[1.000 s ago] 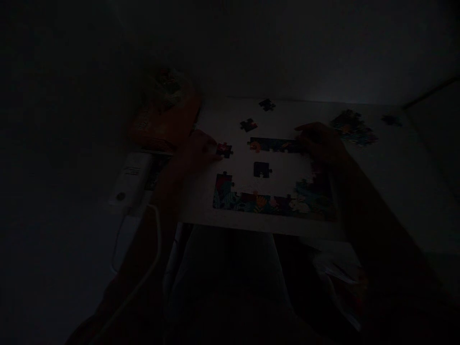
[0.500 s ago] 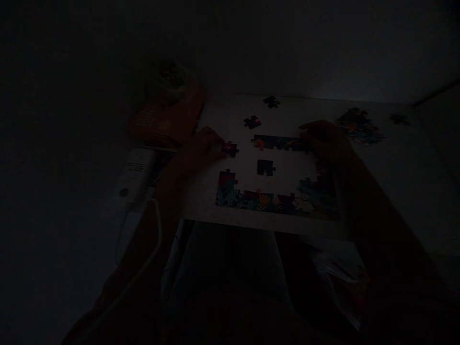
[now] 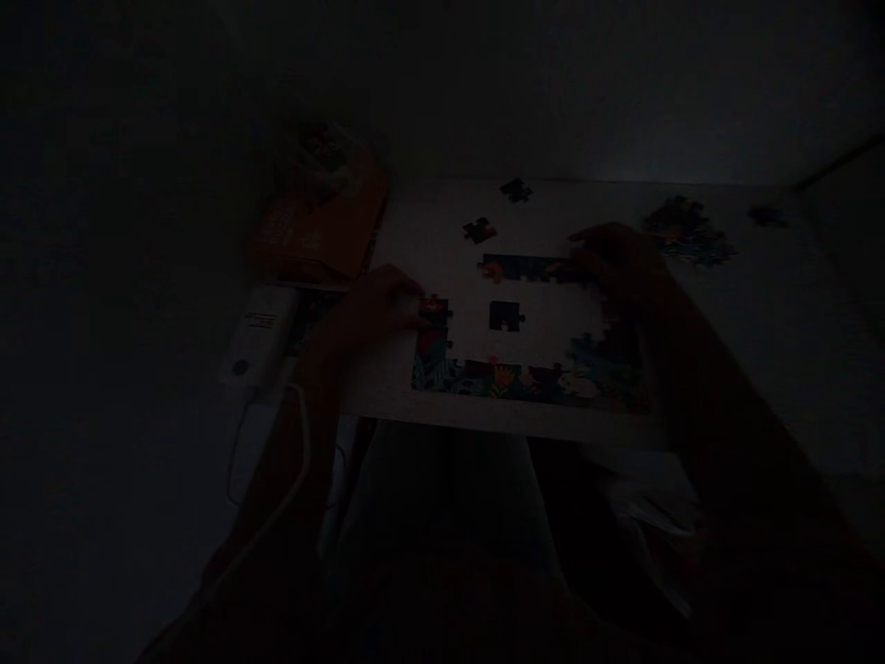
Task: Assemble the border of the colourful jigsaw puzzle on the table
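Observation:
The scene is very dark. A white board [image 3: 442, 235] lies across my lap with a partly built floral puzzle [image 3: 525, 380] along its near edge. My left hand [image 3: 383, 302] pinches a red puzzle piece [image 3: 435, 308] and holds it just above the puzzle's left column. My right hand [image 3: 615, 258] rests with curled fingers on the right end of a joined strip of pieces [image 3: 525, 269]. A single dark piece [image 3: 505, 316] lies inside the frame.
Two loose pieces [image 3: 479, 230] lie at the board's far side, and a heap of pieces [image 3: 684, 231] sits at the right. An orange box [image 3: 318, 221] and a white device [image 3: 259, 337] with a cable lie to the left.
My left hand has carried the red piece toward me, from the open board down to the top of the puzzle's left column. The right hand stayed at the strip.

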### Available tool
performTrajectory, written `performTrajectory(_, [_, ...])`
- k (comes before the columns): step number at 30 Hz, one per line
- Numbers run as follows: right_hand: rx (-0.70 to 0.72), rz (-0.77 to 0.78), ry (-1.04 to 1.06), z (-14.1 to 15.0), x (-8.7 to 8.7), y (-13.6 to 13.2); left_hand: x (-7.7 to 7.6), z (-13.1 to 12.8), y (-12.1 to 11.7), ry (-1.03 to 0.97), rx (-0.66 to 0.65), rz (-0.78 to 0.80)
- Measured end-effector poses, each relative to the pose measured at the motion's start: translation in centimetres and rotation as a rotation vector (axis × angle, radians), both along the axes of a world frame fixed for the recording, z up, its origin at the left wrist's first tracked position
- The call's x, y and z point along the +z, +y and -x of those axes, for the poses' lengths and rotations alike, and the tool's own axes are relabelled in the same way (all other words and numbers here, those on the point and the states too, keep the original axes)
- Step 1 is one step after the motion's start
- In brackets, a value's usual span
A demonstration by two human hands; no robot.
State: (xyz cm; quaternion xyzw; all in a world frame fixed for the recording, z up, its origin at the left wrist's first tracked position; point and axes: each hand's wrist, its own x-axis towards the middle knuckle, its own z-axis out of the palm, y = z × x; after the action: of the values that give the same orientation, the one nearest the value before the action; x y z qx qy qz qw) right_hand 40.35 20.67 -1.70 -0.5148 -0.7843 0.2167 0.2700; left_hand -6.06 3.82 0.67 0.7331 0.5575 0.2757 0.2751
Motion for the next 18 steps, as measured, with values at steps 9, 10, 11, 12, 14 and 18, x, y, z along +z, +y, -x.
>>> performTrajectory(9, [0.001, -0.018, 0.005, -0.1, -0.4, 0.2, 0.5, -2.6, 0.4, 0.116, 0.138, -0.037])
performTrajectory(10, [0.001, -0.016, 0.006, -0.1, -0.3, 0.2, 0.4, -2.6, 0.6, 0.121, 0.141, -0.045])
performTrajectory(11, [0.0, -0.016, 0.005, 0.0, -0.2, 0.1, 0.3, -2.5, 0.8, 0.123, 0.139, -0.049])
performTrajectory(12, [-0.003, -0.018, 0.005, 0.1, -0.1, 0.1, 0.3, -2.5, 1.0, 0.123, 0.137, -0.052])
performTrajectory(14, [-0.006, -0.025, 0.003, 0.2, 0.1, 0.0, 0.2, -2.3, 1.3, 0.113, 0.128, -0.048])
performTrajectory(18, [-0.005, -0.028, -0.01, 0.4, 0.3, -0.1, 0.5, -2.1, 1.8, 0.054, 0.066, -0.001])
